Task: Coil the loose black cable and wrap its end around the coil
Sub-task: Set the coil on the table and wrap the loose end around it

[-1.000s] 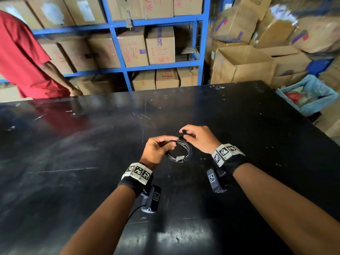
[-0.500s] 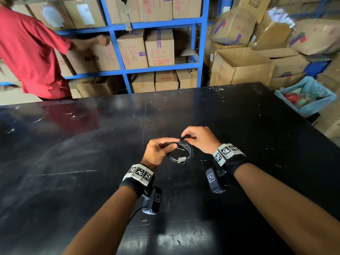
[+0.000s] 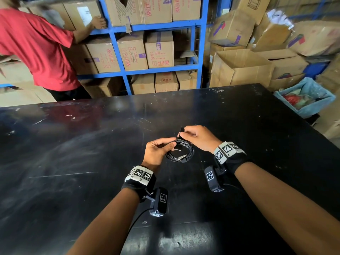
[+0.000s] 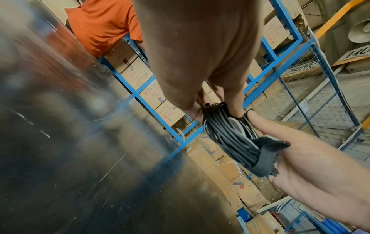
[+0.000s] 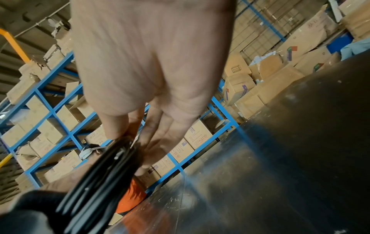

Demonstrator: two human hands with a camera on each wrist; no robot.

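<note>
A black cable coil (image 3: pixel 181 155) hangs just above the black table (image 3: pixel 73 172), held between both hands. My left hand (image 3: pixel 172 143) pinches the coil's left side between thumb and fingers; the left wrist view shows this hand (image 4: pixel 216 110) gripping the bundled strands (image 4: pixel 230 134). My right hand (image 3: pixel 181 134) pinches the cable's black strap end (image 3: pixel 182 130), which sticks up over the coil's far side. In the left wrist view the strap (image 4: pixel 266 156) folds round the strands against my right hand (image 4: pixel 258 125). The right wrist view shows my right hand (image 5: pixel 128 134) over the blurred coil (image 5: pixel 100 182).
A person in a red shirt (image 3: pixel 36 48) stands beyond the table's far left edge, reaching to a box on the blue shelving (image 3: pixel 158 50). Open cardboard boxes (image 3: pixel 239 67) and a blue bin (image 3: pixel 305 96) stand beyond the right far corner.
My right hand has drawn the strap end up and slightly away from the coil. The left hand keeps its hold. The person in red has reached further along the shelf.
</note>
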